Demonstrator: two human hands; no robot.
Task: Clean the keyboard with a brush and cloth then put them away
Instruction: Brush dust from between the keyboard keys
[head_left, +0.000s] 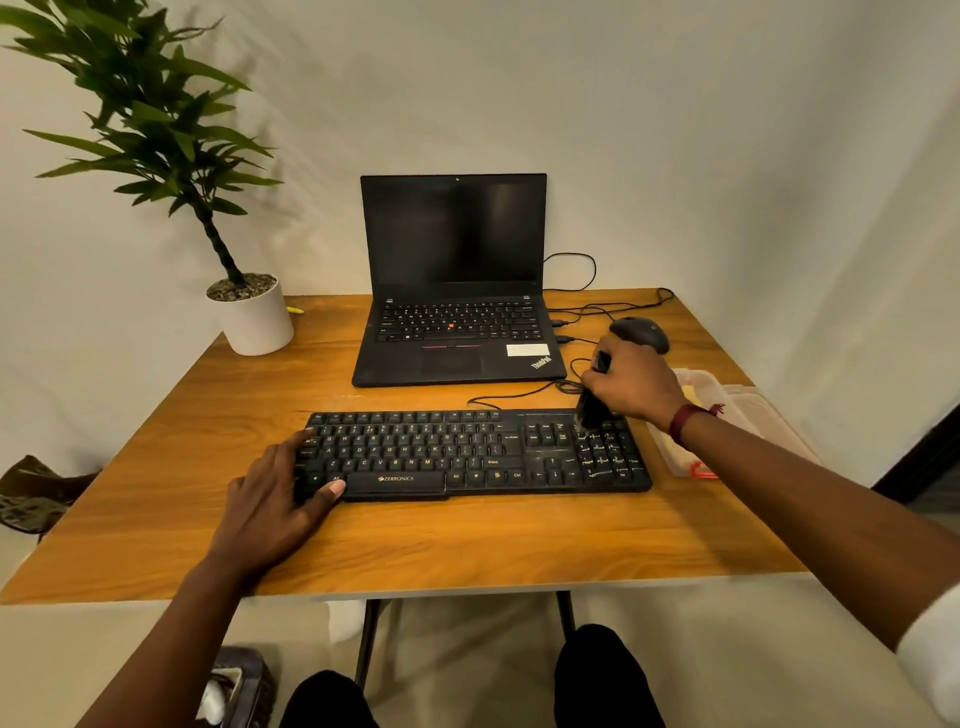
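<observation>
Keyboard (467, 452) lay long axis left to right, the right hand (631, 387) gripping the brush (592, 413) at its right end, left hand (275, 499) fingers flat on its left end

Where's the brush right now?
In the head view, the brush is gripped in the right hand, bristles down on the right end of the keyboard, near the mouse.

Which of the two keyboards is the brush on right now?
The separate Zebronics keyboard nearest the person; the right hand holds the brush on its number pad. The laptop keyboard is untouched.
</observation>
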